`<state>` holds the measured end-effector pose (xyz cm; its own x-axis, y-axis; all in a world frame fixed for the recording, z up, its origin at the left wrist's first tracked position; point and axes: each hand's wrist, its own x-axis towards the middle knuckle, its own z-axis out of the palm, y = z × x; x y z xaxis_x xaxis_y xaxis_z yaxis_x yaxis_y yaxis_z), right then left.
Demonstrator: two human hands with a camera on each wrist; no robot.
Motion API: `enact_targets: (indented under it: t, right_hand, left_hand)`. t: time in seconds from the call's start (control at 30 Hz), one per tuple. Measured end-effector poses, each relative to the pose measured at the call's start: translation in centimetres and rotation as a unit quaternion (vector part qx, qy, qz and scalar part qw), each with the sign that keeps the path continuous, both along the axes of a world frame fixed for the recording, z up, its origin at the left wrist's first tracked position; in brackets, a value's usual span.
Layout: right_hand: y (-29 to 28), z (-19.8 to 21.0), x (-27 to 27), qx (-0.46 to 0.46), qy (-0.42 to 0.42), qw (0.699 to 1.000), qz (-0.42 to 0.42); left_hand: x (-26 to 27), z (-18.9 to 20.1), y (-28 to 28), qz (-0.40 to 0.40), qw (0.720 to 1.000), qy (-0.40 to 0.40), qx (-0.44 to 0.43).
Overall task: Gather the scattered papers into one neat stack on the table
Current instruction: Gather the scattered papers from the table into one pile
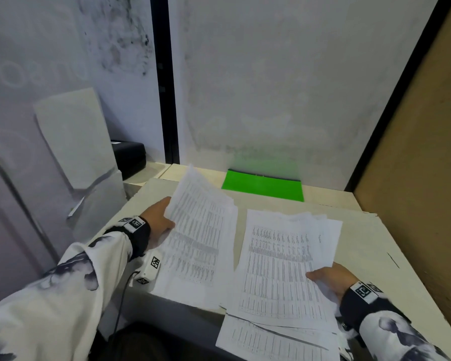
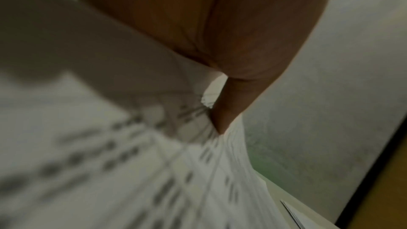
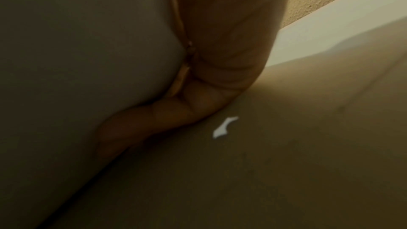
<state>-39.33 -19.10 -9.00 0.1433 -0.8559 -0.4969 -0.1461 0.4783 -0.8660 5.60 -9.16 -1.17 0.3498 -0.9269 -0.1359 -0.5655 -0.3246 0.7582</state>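
Both grips hold paper: the left hand (image 1: 159,222) pinches a bundle (image 1: 201,238) near the desk's (image 1: 370,246) left edge, the right hand (image 1: 331,278) holds a messy pile (image 1: 279,267) at the front edge, just beside it, long sides almost parallel.

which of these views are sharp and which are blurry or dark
Head view: mostly sharp, printed white paper sheets legible as tables, bright green folder glows onto the wall, edges bent by the wide lens. Left wrist view: heavy blur, print smeared under the left hand. Right wrist view: dim, soft, the right hand in shadow against paper.
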Motion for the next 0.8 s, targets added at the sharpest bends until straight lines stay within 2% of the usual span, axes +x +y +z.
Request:
enact_targets:
  t: [0.07,0.13,0.27,0.33,0.4,0.47,0.53,0.57,0.67,0.73,0.8]
  right_hand:
    - [0.0,-0.1,0.0,0.001,-0.005,1.000,-0.002]
    - [0.0,-0.1,0.0,0.008,-0.024,1.000,-0.001]
    - [0.6,0.6,0.2,0.011,-0.034,0.999,0.000]
    - [0.7,0.4,0.2,-0.001,-0.034,0.999,-0.013]
    - [0.7,0.1,0.2,-0.021,-0.017,1.000,-0.014]
    - [1.1,0.8,0.3,-0.040,-0.005,0.999,0.005]
    - [1.7,2.7,0.8,-0.058,-0.002,0.998,0.023]
    - [2.1,3.8,1.1,-0.060,0.003,0.998,0.029]
    - [2.9,6.7,1.5,-0.066,-0.070,0.994,0.043]
    - [3.4,8.4,1.7,-0.076,-0.097,0.992,0.039]
    - [3.8,9.6,1.5,-0.092,-0.072,0.993,0.014]
  left_hand:
    - [-0.3,2.2,0.0,-0.015,0.996,-0.086,-0.018]
    - [0.0,4.4,-0.1,-0.016,0.993,-0.103,-0.046]
    - [1.4,8.7,-0.1,-0.016,0.990,0.039,-0.133]
    - [1.8,10.3,-0.2,-0.004,0.975,0.130,-0.181]
    - [1.0,11.3,-0.5,0.001,0.948,0.241,-0.209]
    - [-0.7,10.9,-0.9,-0.007,0.926,0.313,-0.211]
    - [-3.1,8.9,-1.3,-0.022,0.923,0.336,-0.186]
    - [-4.7,7.7,-1.4,-0.033,0.929,0.332,-0.162]
    - [-9.6,3.5,-1.5,-0.077,0.948,0.303,-0.064]
    - [-12.4,1.3,-1.5,-0.092,0.948,0.304,-0.012]
    - [-14.9,0.7,-1.1,-0.103,0.948,0.302,0.018]
